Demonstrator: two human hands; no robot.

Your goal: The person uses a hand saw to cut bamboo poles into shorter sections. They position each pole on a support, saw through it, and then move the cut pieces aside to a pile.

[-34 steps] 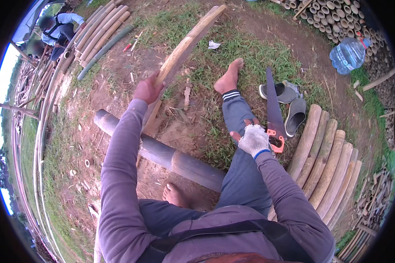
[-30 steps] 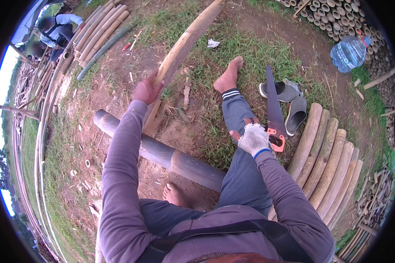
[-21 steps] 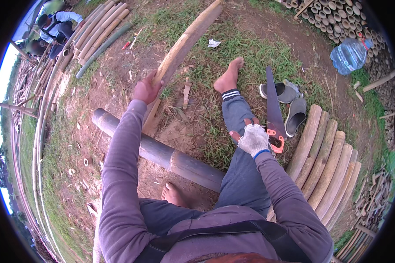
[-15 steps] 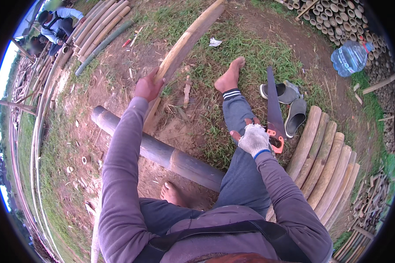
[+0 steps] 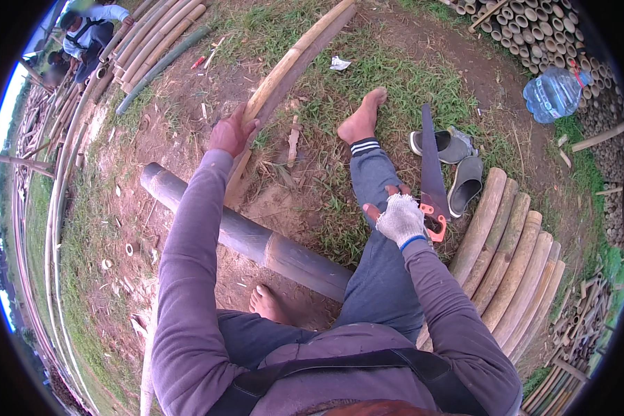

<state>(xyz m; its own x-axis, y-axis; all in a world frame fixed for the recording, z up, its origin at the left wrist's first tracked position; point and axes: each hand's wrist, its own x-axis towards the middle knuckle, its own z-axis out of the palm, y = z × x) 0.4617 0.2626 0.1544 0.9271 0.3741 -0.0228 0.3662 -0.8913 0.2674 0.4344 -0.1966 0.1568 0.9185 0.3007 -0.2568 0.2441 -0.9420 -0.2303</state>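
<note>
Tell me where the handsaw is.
In the head view, the handsaw is right of centre, its orange handle just right of the gloved right hand, its blade partly covering one grey shoe.

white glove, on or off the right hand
On: the white glove wraps the right hand, blue cuff at the wrist, bare fingers poking out.

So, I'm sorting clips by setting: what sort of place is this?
Probably an outdoor bamboo-working yard: stacked round, hollow tan bamboo poles at upper right, a row of cut brown bamboo lengths at lower right, and an orange-handled, dark-bladed handsaw.
</note>
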